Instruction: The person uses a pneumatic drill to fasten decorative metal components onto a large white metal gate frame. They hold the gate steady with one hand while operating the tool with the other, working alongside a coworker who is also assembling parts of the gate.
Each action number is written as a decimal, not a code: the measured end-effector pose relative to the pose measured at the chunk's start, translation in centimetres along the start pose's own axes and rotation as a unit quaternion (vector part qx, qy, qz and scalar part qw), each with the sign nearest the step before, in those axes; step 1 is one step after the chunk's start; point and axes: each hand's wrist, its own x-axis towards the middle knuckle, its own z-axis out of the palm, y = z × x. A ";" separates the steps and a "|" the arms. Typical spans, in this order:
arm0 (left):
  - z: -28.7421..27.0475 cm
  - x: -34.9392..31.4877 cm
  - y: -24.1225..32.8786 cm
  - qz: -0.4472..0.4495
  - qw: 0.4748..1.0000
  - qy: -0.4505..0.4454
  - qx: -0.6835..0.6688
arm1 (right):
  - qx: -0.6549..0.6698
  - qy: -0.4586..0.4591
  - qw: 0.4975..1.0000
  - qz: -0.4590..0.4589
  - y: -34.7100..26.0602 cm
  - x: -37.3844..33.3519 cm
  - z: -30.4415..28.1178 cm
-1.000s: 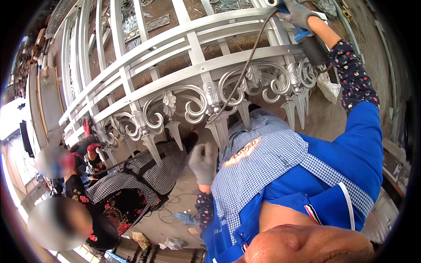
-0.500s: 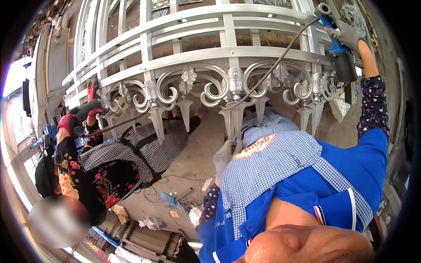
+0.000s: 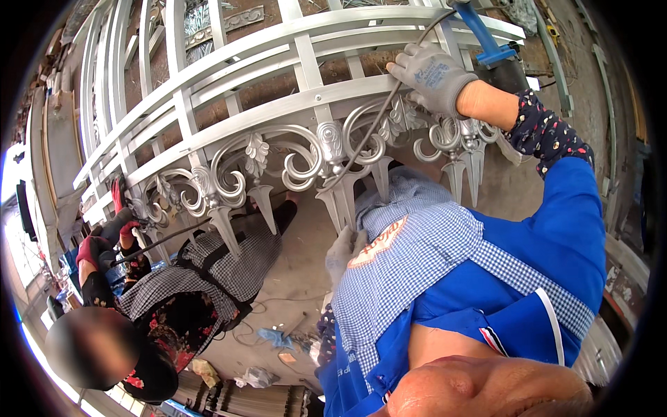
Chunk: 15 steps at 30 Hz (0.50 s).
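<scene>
My right hand (image 3: 434,78), in a grey glove, is over the curved silver fence rail (image 3: 278,105) at the upper right. Its fingers are closed around the black cord (image 3: 381,117). Beyond that hand a blue power tool (image 3: 484,35) with a dark end rests by the rails, out of my grip. My left hand (image 3: 340,256), also gloved in grey, is low against my checked apron, just below a silver spear point (image 3: 342,201). Its fingers are curled, and whatever they hold is hidden. Silver scrollwork (image 3: 303,167) runs along the fence between both hands.
At the left a person in a dark flowered top and checked apron (image 3: 219,267) has red-and-black gloved hands (image 3: 97,247) at the fence's end. Cables, a blue rag (image 3: 276,338) and plastic scraps lie on the floor. Stacked metal strips (image 3: 253,399) are at the bottom.
My right hand has let go of the blue power tool and moved left onto the cord. The tool now rests by the rails. My left hand stays low near the spear points.
</scene>
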 end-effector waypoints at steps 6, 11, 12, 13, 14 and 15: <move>1.5 0.7 -0.8 -0.065 0.981 0.029 -0.181 | 0.134 0.003 0.989 -0.068 -0.3 3.9 1.2; 2.1 0.9 -1.1 -0.082 0.939 0.041 -0.332 | 0.185 -0.022 0.982 -0.035 -1.0 5.6 2.6; 2.2 0.8 -1.3 -0.081 0.934 0.040 -0.345 | 0.178 -0.025 0.983 -0.031 -1.2 5.6 2.4; 2.3 0.8 -1.4 -0.080 0.930 0.039 -0.357 | 0.172 -0.029 0.984 -0.026 -1.4 5.6 2.0; 2.3 0.9 -1.4 -0.078 0.926 0.039 -0.368 | 0.166 -0.031 0.985 -0.021 -1.6 5.6 1.7; 2.4 0.8 -1.4 -0.072 0.926 0.046 -0.368 | 0.167 -0.031 0.985 -0.018 -1.6 5.6 1.6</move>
